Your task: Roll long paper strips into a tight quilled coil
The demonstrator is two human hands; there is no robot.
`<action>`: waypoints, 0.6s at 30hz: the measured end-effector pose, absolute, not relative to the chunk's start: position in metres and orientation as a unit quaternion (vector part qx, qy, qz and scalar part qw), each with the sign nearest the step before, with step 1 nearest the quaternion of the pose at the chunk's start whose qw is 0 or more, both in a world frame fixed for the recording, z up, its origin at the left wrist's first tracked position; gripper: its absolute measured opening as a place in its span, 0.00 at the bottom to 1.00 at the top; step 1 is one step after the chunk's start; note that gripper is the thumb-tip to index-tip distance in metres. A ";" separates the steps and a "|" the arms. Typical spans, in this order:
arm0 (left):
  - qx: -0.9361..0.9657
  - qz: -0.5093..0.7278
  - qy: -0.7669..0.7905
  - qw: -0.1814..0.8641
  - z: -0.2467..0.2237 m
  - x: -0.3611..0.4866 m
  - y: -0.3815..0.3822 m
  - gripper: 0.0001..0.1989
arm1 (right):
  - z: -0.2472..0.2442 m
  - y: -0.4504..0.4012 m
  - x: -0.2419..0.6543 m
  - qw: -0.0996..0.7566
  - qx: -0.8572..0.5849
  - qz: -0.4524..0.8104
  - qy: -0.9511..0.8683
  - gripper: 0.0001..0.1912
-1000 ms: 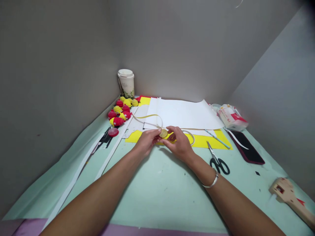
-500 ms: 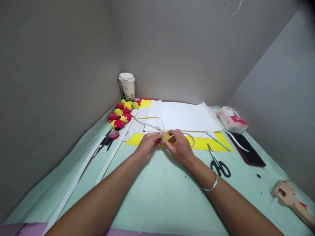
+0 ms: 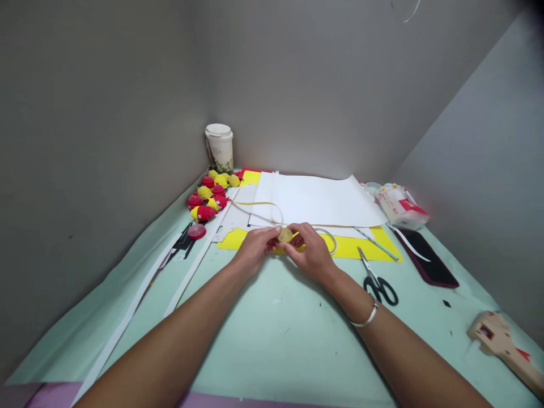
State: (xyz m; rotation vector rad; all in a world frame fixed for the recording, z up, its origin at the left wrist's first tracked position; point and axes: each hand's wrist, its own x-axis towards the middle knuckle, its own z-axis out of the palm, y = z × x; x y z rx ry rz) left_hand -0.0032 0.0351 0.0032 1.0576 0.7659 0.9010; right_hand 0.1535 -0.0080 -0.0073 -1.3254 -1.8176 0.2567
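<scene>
A small round yellow coil (image 3: 285, 236) is held between both hands above the front edge of the yellow sheet. My left hand (image 3: 256, 247) pinches its left side with thumb and fingers. On its right side, the thumb and fingers of my right hand (image 3: 310, 252) close on it. A thin yellow and white strip (image 3: 260, 203) loops up from the coil and runs left toward the small red and yellow coiled pieces (image 3: 204, 213). Behind the hands lies a large white paper sheet (image 3: 317, 198) over yellow paper (image 3: 357, 248).
Scissors (image 3: 376, 280), a blue striped stick (image 3: 376, 243), a phone (image 3: 429, 260) and a tissue pack (image 3: 402, 205) lie to the right. A beige glue gun (image 3: 495, 334) is at the near right. A lidded cup (image 3: 220, 148) and long white strips (image 3: 127, 320) are on the left.
The coil has shifted very slightly to the left between my fingers. Both hands keep nearly the same place and hold.
</scene>
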 end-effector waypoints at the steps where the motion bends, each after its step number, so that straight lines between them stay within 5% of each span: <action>1: 0.477 0.405 0.344 0.701 0.003 -0.003 0.035 0.14 | -0.007 -0.008 0.154 0.425 -0.528 0.106 -0.728 0.13; 18: 0.514 0.395 0.348 0.677 0.001 -0.005 0.038 0.14 | -0.006 -0.007 0.158 0.419 -0.489 0.113 -0.757 0.16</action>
